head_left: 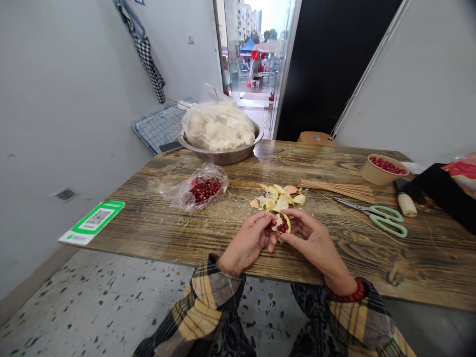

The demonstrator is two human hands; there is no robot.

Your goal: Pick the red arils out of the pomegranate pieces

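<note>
A piece of pomegranate (283,224) with red seeds and yellow rind sits between my hands, above the table's near edge. My right hand (310,239) grips it by the rind with thumb and fingers. At its left side, my left hand (256,234) has its thumb and fingers closed over some red pomegranate seeds (269,227); how many is hidden. Just beyond lies a pile of peel scraps (277,197). A clear plastic bag (219,191) holding loose pomegranate seeds (204,189) lies to the left.
Thin wooden skewers (336,189) and green-handled scissors (385,218) lie to the right. Behind them stands a paper bowl (376,174) of red seeds. A metal basin (232,157) with a bagged whitish mass (223,126) stands at the back. A QR-code card (81,237) lies at the left corner.
</note>
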